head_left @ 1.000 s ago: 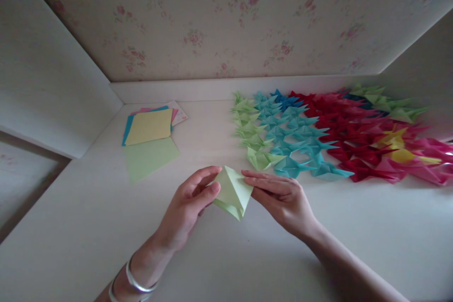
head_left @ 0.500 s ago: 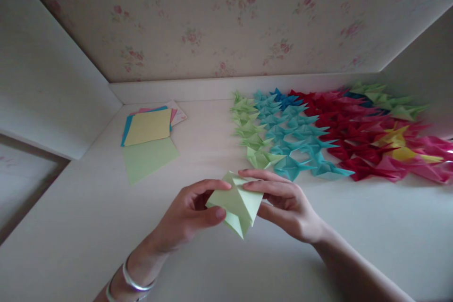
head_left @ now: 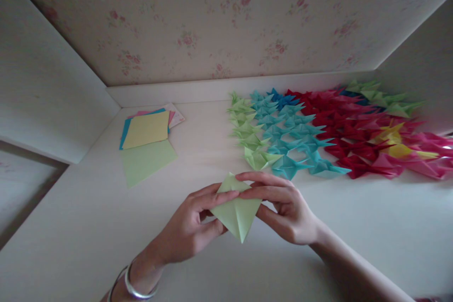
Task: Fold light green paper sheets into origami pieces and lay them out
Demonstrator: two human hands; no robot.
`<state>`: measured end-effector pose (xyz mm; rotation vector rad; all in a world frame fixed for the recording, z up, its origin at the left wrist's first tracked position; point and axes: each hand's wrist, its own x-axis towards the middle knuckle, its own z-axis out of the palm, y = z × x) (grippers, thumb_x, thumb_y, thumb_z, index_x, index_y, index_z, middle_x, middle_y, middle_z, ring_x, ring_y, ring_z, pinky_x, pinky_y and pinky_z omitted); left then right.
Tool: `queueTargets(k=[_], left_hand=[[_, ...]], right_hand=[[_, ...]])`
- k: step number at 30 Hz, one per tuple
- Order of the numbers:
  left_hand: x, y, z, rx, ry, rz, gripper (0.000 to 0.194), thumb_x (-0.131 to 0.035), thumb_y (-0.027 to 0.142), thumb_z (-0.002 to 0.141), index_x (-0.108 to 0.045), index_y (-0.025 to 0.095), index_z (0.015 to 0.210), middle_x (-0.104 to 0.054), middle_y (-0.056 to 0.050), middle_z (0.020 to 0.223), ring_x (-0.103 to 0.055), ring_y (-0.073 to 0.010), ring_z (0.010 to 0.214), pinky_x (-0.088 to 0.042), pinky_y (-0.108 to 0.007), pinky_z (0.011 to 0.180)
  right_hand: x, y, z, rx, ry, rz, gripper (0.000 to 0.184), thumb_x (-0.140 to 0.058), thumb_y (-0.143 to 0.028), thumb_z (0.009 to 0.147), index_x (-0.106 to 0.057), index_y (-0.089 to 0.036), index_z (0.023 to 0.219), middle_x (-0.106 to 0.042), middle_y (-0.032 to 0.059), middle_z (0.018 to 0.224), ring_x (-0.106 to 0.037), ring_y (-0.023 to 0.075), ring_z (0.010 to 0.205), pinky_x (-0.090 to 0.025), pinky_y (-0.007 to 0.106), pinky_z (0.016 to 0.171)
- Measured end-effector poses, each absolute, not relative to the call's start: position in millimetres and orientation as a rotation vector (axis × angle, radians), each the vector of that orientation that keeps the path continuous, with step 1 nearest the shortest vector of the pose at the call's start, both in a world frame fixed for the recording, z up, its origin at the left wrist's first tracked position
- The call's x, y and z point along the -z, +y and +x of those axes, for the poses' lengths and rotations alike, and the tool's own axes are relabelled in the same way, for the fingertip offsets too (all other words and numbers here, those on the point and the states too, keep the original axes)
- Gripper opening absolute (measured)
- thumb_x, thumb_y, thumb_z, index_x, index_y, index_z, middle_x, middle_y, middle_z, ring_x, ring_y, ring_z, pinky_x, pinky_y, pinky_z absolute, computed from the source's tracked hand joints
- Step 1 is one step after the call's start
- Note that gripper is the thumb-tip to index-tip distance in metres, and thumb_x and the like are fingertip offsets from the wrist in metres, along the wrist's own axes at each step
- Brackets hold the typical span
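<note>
Now | green paper (head_left: 236, 217): flattened into diamond | left hand (head_left: 189, 229), right hand (head_left: 293, 214): gripping

You can read no text, label, brand, number or sign here. The pale sheet (head_left: 177, 116) jutting from under the coloured papers (head_left: 146, 130) on your left bears faint pinkish marks, too small and blurred for you to tell whether they are lettering.

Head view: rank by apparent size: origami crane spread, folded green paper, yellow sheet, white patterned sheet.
1. origami crane spread
2. folded green paper and yellow sheet: too alike to rank, the former looking nearer the camera
3. white patterned sheet, mostly covered
</note>
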<state>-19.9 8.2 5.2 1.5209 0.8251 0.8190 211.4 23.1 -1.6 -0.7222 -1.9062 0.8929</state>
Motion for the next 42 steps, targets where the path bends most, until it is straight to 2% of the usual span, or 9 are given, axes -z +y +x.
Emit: queueTargets(k=[3,7,11,17,24,29,36,42], left_hand=[[-3.0,8.3,-21.7,-0.862,0.836,1.452,0.043,-0.059,0.008,0.091,-0.073,0.036,0.121,-0.064,-0.007,0.133,-0.067,-0.0204,0.111,-0.057,-0.023,0.079],[-2.3,7.0,-21.5,-0.909,0.850,1.573,0.046,-0.065,0.008,0.088,-0.072,0.040,0.120,-0.065,-0.004,0.130,-0.067,-0.0190,0.111,-0.057,-0.024,0.085],[-5.0,6.2,-20.9,-0.891,0.859,1.753,0.051,-0.070,0.004,0.083,-0.072,0.041,0.119,-0.064,-0.001,0.128,-0.065,-0.0174,0.112,-0.054,-0.026,0.094],[-7.8,5.1,-21.7,-0.798,0.888,1.790,0.051,-0.070,0.004,0.082,-0.071,0.036,0.121,-0.060,-0.005,0.131,-0.060,-0.0200,0.121,-0.055,-0.026,0.092],[0.4,7.5,-17.4,-0.985,0.921,1.822,0.038,-0.072,0.005,0.081,-0.077,0.030,0.108,-0.067,-0.005,0.115,-0.068,-0.0176,0.100,-0.056,-0.025,0.083],[2.3,11.1,-20.9,-1.068,0.982,1.807,0.039,-0.071,0.006,0.084,-0.077,0.033,0.112,-0.071,-0.005,0.117,-0.070,-0.0172,0.100,-0.057,-0.023,0.082],[2.0,10.8,-22.9,-1.015,0.931,1.813,0.042,-0.073,0.008,0.083,-0.074,0.034,0.117,-0.075,-0.006,0.113,-0.073,-0.0170,0.095,-0.058,-0.021,0.076],[1.1,10.8,-22.0,-0.996,0.950,1.812,0.035,-0.073,0.011,0.085,-0.076,0.032,0.113,-0.076,-0.007,0.112,-0.074,-0.0190,0.095,-0.058,-0.023,0.076]], right_hand=[[2.1,23.1,211.3,-0.913,-1.874,-0.726,0.046,-0.061,0.001,0.080,-0.074,-0.024,0.116,-0.065,0.0114,0.135,-0.074,0.0163,0.084,-0.058,0.029,0.080],[4.8,22.7,211.3,-0.985,-1.862,-0.716,0.043,-0.065,-0.002,0.083,-0.074,-0.026,0.118,-0.061,0.0120,0.140,-0.074,0.0146,0.079,-0.059,0.030,0.078],[5.5,22.8,210.4,-1.031,-1.846,-0.679,0.040,-0.067,-0.004,0.084,-0.075,-0.027,0.116,-0.060,0.0109,0.141,-0.073,0.0143,0.080,-0.059,0.029,0.077],[5.1,23.2,209.8,-1.052,-1.827,-0.678,0.038,-0.067,-0.006,0.086,-0.076,-0.028,0.115,-0.062,0.0109,0.138,-0.073,0.0150,0.082,-0.059,0.030,0.078],[3.2,22.8,204.4,-1.054,-1.830,-0.692,0.031,-0.069,-0.008,0.085,-0.077,-0.025,0.110,-0.066,0.0126,0.130,-0.074,0.0162,0.077,-0.061,0.032,0.075],[5.5,23.3,203.5,-1.026,-1.731,-0.725,0.023,-0.077,-0.011,0.082,-0.081,-0.026,0.099,-0.071,0.0106,0.126,-0.076,0.0182,0.078,-0.063,0.030,0.072],[7.7,24.2,207.1,-1.161,-1.704,-0.780,0.017,-0.080,-0.017,0.081,-0.082,-0.028,0.094,-0.075,0.0074,0.120,-0.077,0.0193,0.083,-0.064,0.029,0.074],[2.5,27.1,210.3,-1.236,-1.719,-0.853,0.018,-0.083,-0.023,0.078,-0.082,-0.024,0.096,-0.075,0.0109,0.120,-0.076,0.0243,0.099,-0.064,0.029,0.076]])
